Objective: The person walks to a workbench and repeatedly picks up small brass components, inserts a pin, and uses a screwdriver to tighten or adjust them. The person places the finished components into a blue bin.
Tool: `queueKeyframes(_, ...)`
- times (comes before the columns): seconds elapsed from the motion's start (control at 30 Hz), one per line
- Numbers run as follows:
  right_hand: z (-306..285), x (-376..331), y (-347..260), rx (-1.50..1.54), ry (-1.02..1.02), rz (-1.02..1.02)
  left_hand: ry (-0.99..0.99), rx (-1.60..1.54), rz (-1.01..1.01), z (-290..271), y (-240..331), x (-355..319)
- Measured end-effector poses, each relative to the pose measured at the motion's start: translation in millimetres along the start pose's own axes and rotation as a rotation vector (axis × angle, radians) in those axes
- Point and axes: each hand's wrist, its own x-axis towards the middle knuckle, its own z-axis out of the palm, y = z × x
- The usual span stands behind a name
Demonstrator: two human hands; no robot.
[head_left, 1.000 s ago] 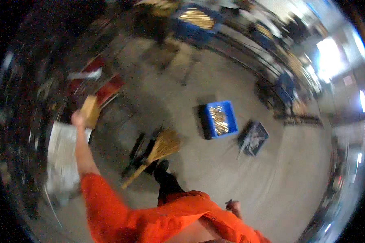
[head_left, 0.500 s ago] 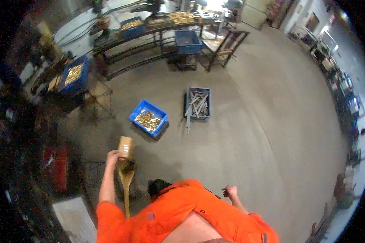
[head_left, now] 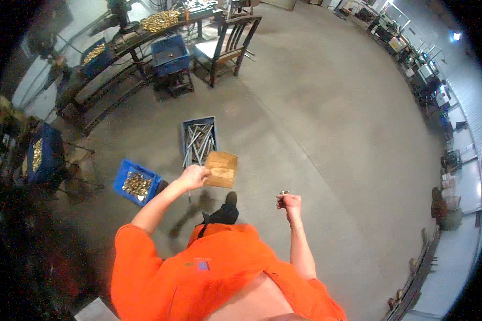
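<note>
My left hand (head_left: 196,177) grips the edge of a small brown cardboard box (head_left: 223,170) in front of my body. The box overlaps the near end of a grey-blue crate (head_left: 215,134) of long metal strips (head_left: 197,142) on the floor. My right hand (head_left: 290,203) is held out over the floor to the right, fingers curled. Something small, greyish and metallic shows at those fingers, too small to name. Left of my left forearm, a blue bin (head_left: 124,172) holds many shiny brass-coloured parts (head_left: 137,185).
A wooden chair (head_left: 228,48) stands beside a long workbench (head_left: 128,47) heaped with brass-coloured parts (head_left: 160,20). Next to the chair, a blue bin (head_left: 170,56) rests on a stool. Another blue bin (head_left: 51,155) is at far left. Equipment (head_left: 423,69) lines the right wall.
My view has turned rightward. My left hand has carried the cardboard box from the left to in front of me, tilting it. My right hand has risen and come forward.
</note>
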Motion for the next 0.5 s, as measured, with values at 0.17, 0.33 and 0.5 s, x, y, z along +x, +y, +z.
queueKeyframes(0.17, -82, 90, 9, -0.165, 0.234, 0.201, -0.161, -0.018, -0.006, 12, 8, 155)
queueKeyframes(0.33, -186, 96, 82, -0.622, 0.159, 0.612, -0.168, -0.105, -0.001, 2, 11, 292)
queueKeyframes(0.5, -237, 186, 85, -1.010, -0.059, 0.552, -0.157, -0.101, -0.089, 3, -6, 453)
